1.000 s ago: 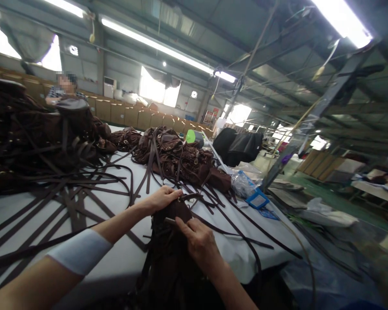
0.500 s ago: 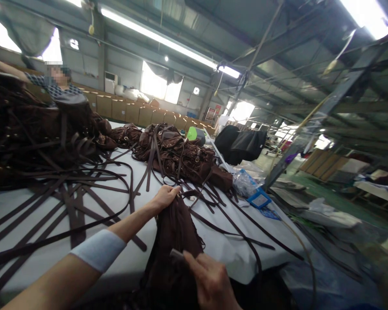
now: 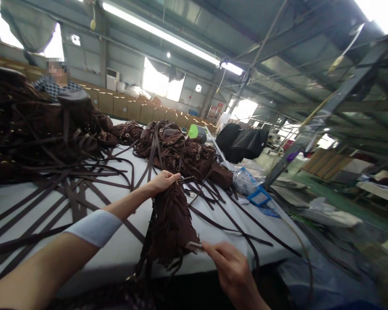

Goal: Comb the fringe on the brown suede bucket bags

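Observation:
A dark brown fringed bag point(image 3: 173, 219) hangs stretched at the near edge of the white-covered table point(image 3: 116, 198). My left hand point(image 3: 164, 181) is closed on its upper end, near a small metal fitting. At the bag's lower right side, my right hand point(image 3: 231, 265) is closed around a small metal hand tool point(image 3: 195, 245), its tip against or just beside the fringe. Blur hides the tool's exact kind. A metal clasp point(image 3: 131, 277) shows at the bag's lower left.
Brown bags lie in a large pile point(image 3: 42, 125) at left and a smaller heap point(image 3: 177, 146) ahead. Long straps point(image 3: 74, 193) cross the table. A blue frame point(image 3: 258, 196) and clear plastic point(image 3: 244, 181) sit at the right edge. A co-worker point(image 3: 56, 84) is behind the left pile.
My left hand has risen slightly with the bag's end. My right hand has moved right and a little up, with the tool now at the fringe's edge. The co-worker's outstretched arm has dropped from sight.

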A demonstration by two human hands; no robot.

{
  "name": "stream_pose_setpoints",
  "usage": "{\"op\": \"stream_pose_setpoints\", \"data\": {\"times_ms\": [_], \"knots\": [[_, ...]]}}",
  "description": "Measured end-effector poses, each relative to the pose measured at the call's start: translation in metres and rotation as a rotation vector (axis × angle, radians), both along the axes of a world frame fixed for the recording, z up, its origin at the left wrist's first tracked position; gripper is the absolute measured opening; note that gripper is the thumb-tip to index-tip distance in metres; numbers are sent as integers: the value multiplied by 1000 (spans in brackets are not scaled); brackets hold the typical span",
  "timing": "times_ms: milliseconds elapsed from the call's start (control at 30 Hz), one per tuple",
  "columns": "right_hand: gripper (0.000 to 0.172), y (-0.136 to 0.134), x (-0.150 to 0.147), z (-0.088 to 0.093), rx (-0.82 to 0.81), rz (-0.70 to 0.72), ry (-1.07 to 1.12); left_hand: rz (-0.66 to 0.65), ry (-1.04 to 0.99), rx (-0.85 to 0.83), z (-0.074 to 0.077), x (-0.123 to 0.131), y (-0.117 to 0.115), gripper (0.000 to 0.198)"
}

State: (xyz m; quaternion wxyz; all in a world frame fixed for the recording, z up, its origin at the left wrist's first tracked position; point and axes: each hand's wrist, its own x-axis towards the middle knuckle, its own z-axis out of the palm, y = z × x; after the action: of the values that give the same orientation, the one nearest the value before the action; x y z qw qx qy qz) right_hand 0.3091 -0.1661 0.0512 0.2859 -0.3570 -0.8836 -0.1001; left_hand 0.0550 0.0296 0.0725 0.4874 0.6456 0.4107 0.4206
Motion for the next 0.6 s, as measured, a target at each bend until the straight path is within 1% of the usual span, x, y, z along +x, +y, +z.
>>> {"op": "stream_pose_setpoints", "data": {"times_ms": [67,133,167,233,333,400,467,500,533,600], "knots": [[47,22,-26,15,25,5,-46,-19,4,-8,2,5,-7,55],[44,36,-47,17,19,8,-132,-12,-1,-8,3,5,-11,55],[44,40,-53,14,5,11,-178,1,-6,-6,4,4,-12,55],[48,40,-57,4,-47,8,-237,44,-20,-6,2,1,-11,55],[58,30,-48,-12,-138,-1,-204,104,-55,-29,-4,-1,-7,54],[61,19,-40,-23,-187,-9,-194,124,-92,-60,-9,1,-4,53],[57,6,-35,-40,-212,-17,-255,146,-139,-90,-11,2,0,51],[54,-1,-32,-52,-212,-16,-309,164,-167,-105,-11,1,3,51],[49,-9,-29,-67,-207,-6,-363,189,-201,-121,-10,-1,7,50],[39,-26,-18,-103,-205,-27,-404,245,-280,-151,-6,-9,15,48]]}}
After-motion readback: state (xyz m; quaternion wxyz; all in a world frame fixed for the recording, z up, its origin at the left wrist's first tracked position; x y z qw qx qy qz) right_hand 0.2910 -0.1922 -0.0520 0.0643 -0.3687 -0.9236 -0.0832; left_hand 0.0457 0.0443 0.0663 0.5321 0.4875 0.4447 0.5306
